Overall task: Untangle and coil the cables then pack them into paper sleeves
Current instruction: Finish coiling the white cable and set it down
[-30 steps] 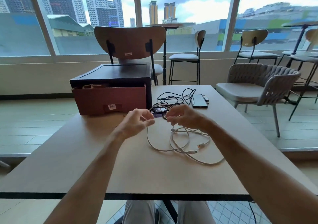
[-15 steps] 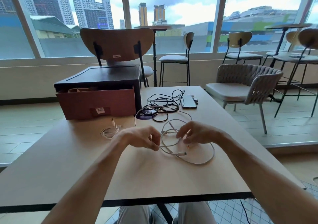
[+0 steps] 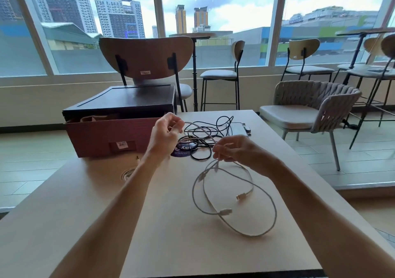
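You are at the untangling step. The long white cable (image 3: 193,192) is up in both your hands, over the middle of the pale wooden surface (image 3: 171,235). Your left hand (image 3: 164,134) is raised high, and its fingers (image 3: 177,124) pinch one part of the cable. Your right hand (image 3: 239,149) is lower and more to the right. Its fingers (image 3: 222,149) are curled round the strands where they cross. From there the cable drops in big loose loops, and the lowest loops rest on the surface toward the right edge. Two plug ends show in the loops. It is hard to tell if this is one cable or more.

Next, you probably need to draw one plug end out through the loops, slowly, so no knot gets tight. Then you can wind the cable into a ring.

Just behind your hands, near the far edge, lies a pile of thin black cables (image 3: 203,136), partly on a round blue sticker (image 3: 182,150). The white cable passes right over them, so it could catch on them. A dark flat phone (image 3: 237,128) lies beside that pile. A small coiled white cable (image 3: 127,174) lies toward the left edge. At the far left corner stands a red-brown cardboard box (image 3: 96,139) with a dark flat box (image 3: 128,100) on top. Brown paper peeks out of it; it may be the sleeves.
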{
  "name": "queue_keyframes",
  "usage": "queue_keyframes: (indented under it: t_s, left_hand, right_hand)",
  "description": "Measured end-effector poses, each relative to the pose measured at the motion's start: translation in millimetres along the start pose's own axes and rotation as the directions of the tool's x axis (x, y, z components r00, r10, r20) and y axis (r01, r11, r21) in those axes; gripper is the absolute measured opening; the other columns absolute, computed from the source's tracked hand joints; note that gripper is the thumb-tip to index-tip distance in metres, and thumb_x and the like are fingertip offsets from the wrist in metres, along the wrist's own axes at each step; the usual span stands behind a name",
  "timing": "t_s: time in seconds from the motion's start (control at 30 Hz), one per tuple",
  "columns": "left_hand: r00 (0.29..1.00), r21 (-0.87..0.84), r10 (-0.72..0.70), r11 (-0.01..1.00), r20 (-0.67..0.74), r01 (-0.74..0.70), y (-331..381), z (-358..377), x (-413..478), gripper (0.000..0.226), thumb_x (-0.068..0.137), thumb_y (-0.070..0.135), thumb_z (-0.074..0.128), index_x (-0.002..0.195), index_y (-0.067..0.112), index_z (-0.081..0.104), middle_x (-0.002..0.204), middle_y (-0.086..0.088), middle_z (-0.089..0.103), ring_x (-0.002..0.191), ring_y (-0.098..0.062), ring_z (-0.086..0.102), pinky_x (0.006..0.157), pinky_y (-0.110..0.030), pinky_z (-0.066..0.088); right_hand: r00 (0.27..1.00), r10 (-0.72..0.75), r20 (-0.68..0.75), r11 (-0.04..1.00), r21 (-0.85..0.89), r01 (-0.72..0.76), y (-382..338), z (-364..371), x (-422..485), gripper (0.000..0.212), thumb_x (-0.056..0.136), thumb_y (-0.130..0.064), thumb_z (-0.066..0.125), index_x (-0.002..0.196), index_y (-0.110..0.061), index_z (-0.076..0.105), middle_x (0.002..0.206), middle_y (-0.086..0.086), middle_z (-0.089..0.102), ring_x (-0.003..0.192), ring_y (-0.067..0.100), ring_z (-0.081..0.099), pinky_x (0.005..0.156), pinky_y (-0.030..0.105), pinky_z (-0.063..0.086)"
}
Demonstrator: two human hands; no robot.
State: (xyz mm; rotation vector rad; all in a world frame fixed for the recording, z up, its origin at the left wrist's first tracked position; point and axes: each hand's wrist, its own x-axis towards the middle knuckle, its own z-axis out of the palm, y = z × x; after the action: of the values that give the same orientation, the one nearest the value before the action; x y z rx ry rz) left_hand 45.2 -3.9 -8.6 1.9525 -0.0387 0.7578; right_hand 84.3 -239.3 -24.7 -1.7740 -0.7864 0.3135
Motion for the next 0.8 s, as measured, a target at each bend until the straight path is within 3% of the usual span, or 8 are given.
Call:
queue_keyframes:
  t_s: [0.13,0.27,0.37,0.43,0.53,0.63,0.8]
  left_hand:
    - [0.999,-0.038,-0.035,0.999,0.014,0.036,-1.7,8.4,8.7,0.014,0.099,0.018,0.060,0.085,0.017,0.064,0.071,0.004,0.059,0.060,-0.005,0.047,0.059,-0.019,0.041]
    - [0.990,0.024,-0.094,0.995,0.105,0.092,-13.9,12.2,18.6,0.017,0.097,0.022,0.065,0.079,0.021,0.067,0.063,0.002,0.059,0.058,-0.013,0.049,0.060,-0.033,0.044]
    - [0.987,0.077,-0.119,0.991,0.108,0.111,-22.0,12.7,25.4,0.016,0.095,0.023,0.066,0.080,0.022,0.072,0.064,-0.002,0.061,0.058,-0.015,0.051,0.062,-0.035,0.046]
    - [0.990,0.074,-0.115,0.991,0.087,0.109,-23.5,12.9,28.0,0.015,0.095,0.024,0.067,0.082,0.021,0.073,0.063,0.000,0.062,0.055,-0.011,0.052,0.059,-0.035,0.049]
    - [0.991,-0.001,-0.106,0.994,0.084,0.106,-18.7,13.2,31.4,0.014,0.097,0.022,0.064,0.090,0.014,0.074,0.061,0.006,0.056,0.043,-0.002,0.042,0.046,-0.016,0.037]
    - [0.990,-0.086,-0.109,0.989,0.091,0.117,-14.7,14.6,42.0,0.015,0.099,0.019,0.061,0.094,0.013,0.073,0.066,0.006,0.055,0.051,-0.001,0.046,0.051,-0.012,0.036]
    - [0.997,0.177,0.078,0.982,-0.026,-0.072,-8.1,28.4,56.0,0.018,0.099,0.015,0.059,0.109,0.016,0.075,0.093,0.005,0.071,0.066,0.003,0.057,0.062,-0.001,0.041]
  right_hand:
    - [0.995,0.046,-0.091,0.997,0.070,-0.040,0.8,1.2,9.9,0.017,0.104,-0.020,0.051,0.092,-0.012,0.061,0.080,-0.001,0.073,0.072,0.009,0.065,0.071,0.027,0.050]
    - [0.966,0.025,-0.257,0.997,0.077,-0.006,8.4,-0.8,19.2,0.015,0.103,-0.019,0.051,0.093,-0.013,0.061,0.079,0.003,0.075,0.064,0.009,0.050,0.056,0.021,0.040]
    - [0.937,0.123,-0.328,0.972,0.231,-0.046,10.6,-8.8,24.4,0.021,0.103,-0.023,0.052,0.097,-0.009,0.067,0.081,0.001,0.074,0.069,0.008,0.057,0.060,0.023,0.042]
    - [0.940,0.169,-0.296,0.925,0.378,-0.047,9.3,-16.6,26.9,0.024,0.103,-0.023,0.052,0.101,-0.007,0.070,0.078,-0.001,0.070,0.071,0.007,0.061,0.061,0.023,0.045]
    - [0.969,0.151,-0.196,0.850,0.525,-0.027,4.4,-26.8,31.7,0.023,0.102,-0.017,0.052,0.108,-0.002,0.068,0.075,0.002,0.064,0.065,0.010,0.058,0.061,0.021,0.049]
    - [0.991,0.106,-0.077,0.783,0.621,-0.036,-6.1,-29.9,41.2,0.023,0.102,-0.012,0.050,0.113,0.003,0.064,0.075,0.003,0.058,0.059,0.010,0.050,0.057,0.022,0.048]
    - [0.998,0.012,0.057,0.687,0.725,-0.050,-25.1,-18.4,65.4,0.015,0.097,-0.009,0.051,0.102,-0.003,0.063,0.075,0.002,0.056,0.057,0.008,0.046,0.055,0.020,0.044]
